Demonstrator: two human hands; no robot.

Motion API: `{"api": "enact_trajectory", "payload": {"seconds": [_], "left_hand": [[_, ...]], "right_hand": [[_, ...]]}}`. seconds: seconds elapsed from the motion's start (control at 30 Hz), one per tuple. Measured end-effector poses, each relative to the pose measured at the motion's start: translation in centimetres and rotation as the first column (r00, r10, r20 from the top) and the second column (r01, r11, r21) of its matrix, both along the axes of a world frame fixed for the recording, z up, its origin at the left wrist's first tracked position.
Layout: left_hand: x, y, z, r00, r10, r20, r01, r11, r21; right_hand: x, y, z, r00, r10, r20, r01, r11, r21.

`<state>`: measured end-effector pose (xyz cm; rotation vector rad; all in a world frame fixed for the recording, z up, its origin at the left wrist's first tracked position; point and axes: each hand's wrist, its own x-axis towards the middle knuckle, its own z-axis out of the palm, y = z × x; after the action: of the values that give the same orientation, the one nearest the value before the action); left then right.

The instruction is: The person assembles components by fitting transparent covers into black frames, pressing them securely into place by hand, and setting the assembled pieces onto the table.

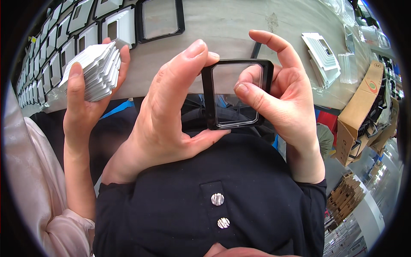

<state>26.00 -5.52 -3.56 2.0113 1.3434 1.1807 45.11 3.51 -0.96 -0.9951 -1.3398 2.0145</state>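
My left hand (160, 107) grips a black rectangular frame (208, 96) with rounded corners, fingers at its upper left corner and thumb at its lower edge. A clear panel (229, 105) fills the frame, which is held upright above my lap at the table's edge. My right hand (284, 88) is closed round the frame's right side. Its thumb lies across the front of the panel, another finger is bent near the thumb tip, and the index finger points up, off the frame. Just behind the frame's top shows a dark thin strip (256, 50), its kind unclear.
At left, a co-worker's hand (81, 96) holds a stack of white plastic inserts (96, 70). Rows of black frames with white inserts (117, 28) cover the table's left. Another black frame (160, 36) lies nearby. White inserts (323, 55) and a cardboard box (357, 105) are at right.
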Motion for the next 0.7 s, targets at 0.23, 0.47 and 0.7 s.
{"api": "enact_trajectory", "payload": {"seconds": [0.23,0.47,0.7], "left_hand": [[-0.4,-0.2,-0.7,0.994,0.048,0.097,-0.042,0.997,-0.059],[-0.9,0.1,-3.3,0.970,0.243,0.010,-0.242,0.969,-0.055],[-0.8,-0.4,-1.4,0.901,0.202,-0.385,-0.247,0.967,-0.070]], "right_hand": [[-1.0,0.0,-1.6,0.998,-0.012,0.063,0.001,0.987,0.163],[-0.6,-1.1,-2.4,0.718,-0.281,0.636,-0.634,0.111,0.765],[-2.5,-2.5,-3.2,0.666,-0.383,0.641,-0.700,-0.021,0.714]]}}
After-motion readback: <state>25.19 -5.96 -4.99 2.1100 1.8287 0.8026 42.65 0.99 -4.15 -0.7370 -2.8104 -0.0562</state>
